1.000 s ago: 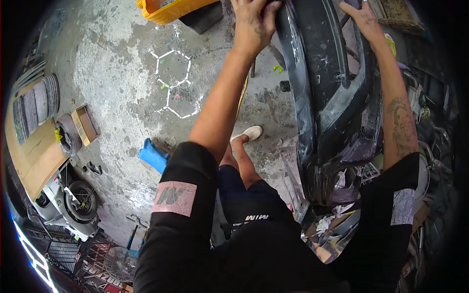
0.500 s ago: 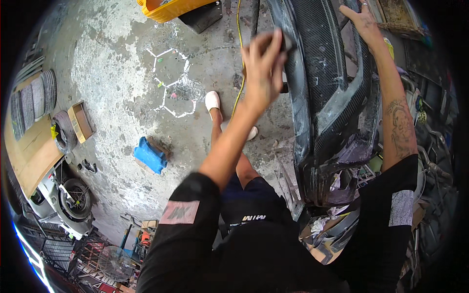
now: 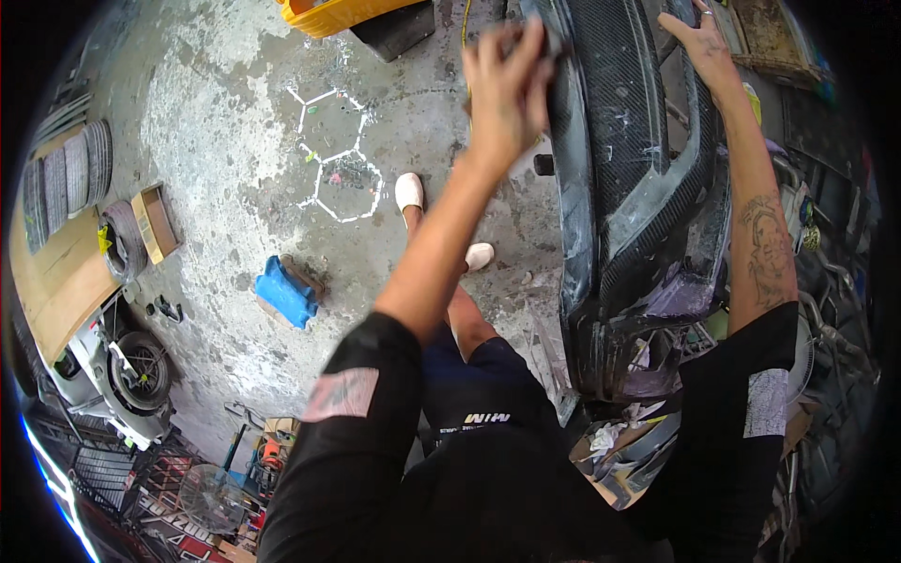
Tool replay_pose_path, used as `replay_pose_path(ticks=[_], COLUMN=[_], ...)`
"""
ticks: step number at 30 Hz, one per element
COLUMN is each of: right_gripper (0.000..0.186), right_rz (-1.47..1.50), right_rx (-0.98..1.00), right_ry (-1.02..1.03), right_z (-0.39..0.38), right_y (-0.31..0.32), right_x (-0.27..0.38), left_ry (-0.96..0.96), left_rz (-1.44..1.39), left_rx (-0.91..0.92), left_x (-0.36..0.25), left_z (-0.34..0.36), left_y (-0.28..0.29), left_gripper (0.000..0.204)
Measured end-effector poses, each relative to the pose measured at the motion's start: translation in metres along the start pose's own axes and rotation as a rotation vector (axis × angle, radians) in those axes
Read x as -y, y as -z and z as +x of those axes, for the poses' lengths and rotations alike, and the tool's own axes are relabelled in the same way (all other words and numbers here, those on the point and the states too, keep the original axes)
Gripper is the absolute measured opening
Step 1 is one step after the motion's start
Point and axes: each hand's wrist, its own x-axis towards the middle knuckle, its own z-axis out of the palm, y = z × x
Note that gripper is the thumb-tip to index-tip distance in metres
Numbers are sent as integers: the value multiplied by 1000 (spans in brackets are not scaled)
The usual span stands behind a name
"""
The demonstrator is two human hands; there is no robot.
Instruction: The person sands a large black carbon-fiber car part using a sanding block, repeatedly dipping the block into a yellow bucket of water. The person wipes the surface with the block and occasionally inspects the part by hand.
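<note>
Left hand (image 3: 507,89) presses flat on the near edge of the black carbon-weave bumper (image 3: 638,197), fingers spread and blurred; something small and dark sits under the fingertips, can't tell what it is or whether it's gripped. Right hand (image 3: 704,47) is on the bumper's far upper edge, fingers curled over the rim, holding the part; ring visible on one finger.

Near: black sleeves and dark shorts at the bottom of the view, both forearms reaching up. Tattoo on the right forearm. Crumpled paper and masking scraps (image 3: 619,441) lie just below the bumper's lower end.

Bumper stands roughly on end, right of centre, running from the top edge down to about mid-height. White scuff marks on the weave, a purple-tinted patch near its lower end.

Mid: two feet in white shoes (image 3: 409,190) on the stained concrete floor (image 3: 216,122), just left of the bumper. Blue folded cloth or pad (image 3: 284,291) lies on the floor further left, well apart from the hands. White hexagon outlines (image 3: 338,159) are drawn on the concrete beyond the shoes.

Far left: stacked tyres (image 3: 66,178), a wheel (image 3: 141,371), a small cardboard box (image 3: 155,222), a wooden board (image 3: 52,281). Far top: yellow crate (image 3: 328,14) at the frame edge. Right rim: dark clutter, unreadable.
</note>
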Motion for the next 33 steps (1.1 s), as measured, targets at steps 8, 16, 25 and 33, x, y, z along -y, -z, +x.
replay_pose_path(ticks=[8,16,25,33], right_gripper=[91,84,88,88], right_rz=[-26,40,123,34], right_rx=[-14,10,-24,-2], right_ry=[-65,-10,28,-28], right_z=[-11,0,19,7], right_y=[3,-4,-14,-15], right_x=[7,7,-8,-4], left_ry=[49,-146,-112,-190], left_rz=[-77,21,-152,-70], left_rx=[81,25,-54,85], left_x=[-20,3,22,25], left_z=[-43,23,104,13], left_y=[12,-12,-35,-11], left_gripper=[54,55,40,54])
